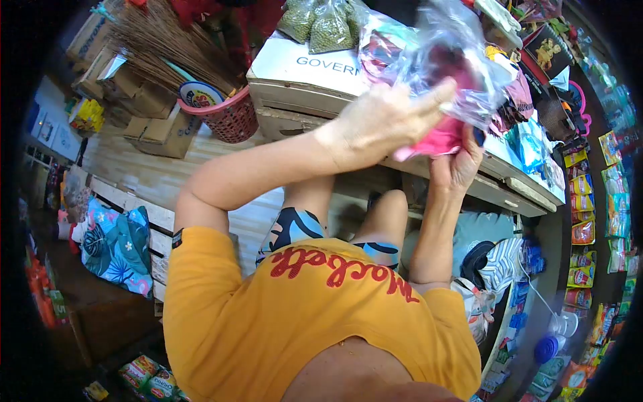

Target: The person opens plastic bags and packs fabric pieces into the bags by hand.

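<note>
Above the white counter (pixel 278 67), the right hand (pixel 455 164) grips a pink item (pixel 437 139); the left hand (pixel 372 124) overlaps clear plastic (pixel 479 97), grip indeterminable. Left of the counter stands a pink basket (pixel 228 122).

Clear plastic bag (pixel 463 63), blurred past detail

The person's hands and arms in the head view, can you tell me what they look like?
The left hand and right hand are ungloved, with no watch or bracelet visible on either wrist. The left sleeve and right sleeve are short and orange-yellow. A small dark tag with a pale marking sits at the left sleeve's hem.
</note>
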Tool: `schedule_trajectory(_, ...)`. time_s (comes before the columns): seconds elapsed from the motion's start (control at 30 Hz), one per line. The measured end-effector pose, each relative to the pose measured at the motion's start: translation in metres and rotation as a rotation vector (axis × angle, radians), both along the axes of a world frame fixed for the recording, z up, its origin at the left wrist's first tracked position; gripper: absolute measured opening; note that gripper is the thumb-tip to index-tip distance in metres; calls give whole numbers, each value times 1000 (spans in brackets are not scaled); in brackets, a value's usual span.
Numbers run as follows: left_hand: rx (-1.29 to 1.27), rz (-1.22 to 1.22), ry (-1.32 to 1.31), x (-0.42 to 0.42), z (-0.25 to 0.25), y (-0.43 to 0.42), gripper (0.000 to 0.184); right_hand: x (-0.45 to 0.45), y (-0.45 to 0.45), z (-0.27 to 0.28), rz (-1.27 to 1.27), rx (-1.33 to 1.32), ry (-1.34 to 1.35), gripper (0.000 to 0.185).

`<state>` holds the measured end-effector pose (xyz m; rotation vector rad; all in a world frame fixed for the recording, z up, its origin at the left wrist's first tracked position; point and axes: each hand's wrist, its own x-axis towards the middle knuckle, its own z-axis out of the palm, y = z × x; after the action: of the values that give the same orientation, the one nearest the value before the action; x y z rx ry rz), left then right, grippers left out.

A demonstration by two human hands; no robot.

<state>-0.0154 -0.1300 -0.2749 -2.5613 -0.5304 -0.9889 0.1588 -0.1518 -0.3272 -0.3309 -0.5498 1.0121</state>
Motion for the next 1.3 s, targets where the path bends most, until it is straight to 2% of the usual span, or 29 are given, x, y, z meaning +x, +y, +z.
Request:
schedule_trajectory(0.03, -6, -34, -29, 6, -1, -5, 43, 6, 6, -9, 202, 119, -22, 32)
schedule_trajectory(0.07, -12, -69, -59, 13, -2, -9, 37, 11, 12, -10, 551, 230, 120, 31)
schedule_trajectory(0.13, 10, -73, -97, 17, -7, -13, 41, 10, 14, 1, 550, 130, 8, 25)
schedule_trajectory(0.2, 24, -56, -106, 17, -7, -16, 50, 23, 19, 1, 441, 45, 117, 30)
schedule_trajectory(0.27, 20, -4, -65, 12, -9, -12, 50, 29, 15, 11, 455, 127, 212, 33)
schedule_trajectory(0.3, 6, 13, -83, 13, -14, -6, 50, 27, 15, 14, 328, 99, 210, 34)
schedule_trajectory(0.4, -33, -18, -125, 11, -17, 13, 48, 13, 14, 5, 420, 18, 212, 35)
schedule_trajectory(0.47, -45, -63, -119, 12, -23, 25, 47, 11, 28, -14, 419, -250, 119, 37)
schedule_trajectory(0.53, -64, -87, -110, 12, -24, 28, 48, 11, 29, -10, 469, -326, 111, 37)
schedule_trajectory(0.6, -107, -86, -81, 8, -24, 22, 49, 19, 30, -8, 471, -207, 136, 37)
schedule_trajectory(0.63, -91, -95, -86, 7, -24, 20, 47, 26, 28, -8, 687, -20, 207, 38)
schedule_trajectory(0.73, -70, -103, -133, 11, -29, 20, 46, 24, 29, -4, 583, 99, 262, 37)
schedule_trajectory(0.87, -77, -238, -234, 26, -40, 10, 46, 40, 48, -15, 881, 218, 392, 38)
schedule_trajectory(0.9, -66, -221, -170, 30, -38, 1, 44, 39, 49, -17, 907, 215, 398, 38)
schedule_trajectory(1.03, 5, -414, -188, 44, -49, -15, 41, 33, 41, -14, 853, 192, 348, 40)
schedule_trajectory(1.27, 66, -389, -208, 25, -28, -8, 40, 33, 46, 20, 543, 145, 53, 42)
schedule_trajectory(1.3, 114, -340, -364, 21, -28, 2, 42, 32, 50, 25, 485, 114, -55, 43)
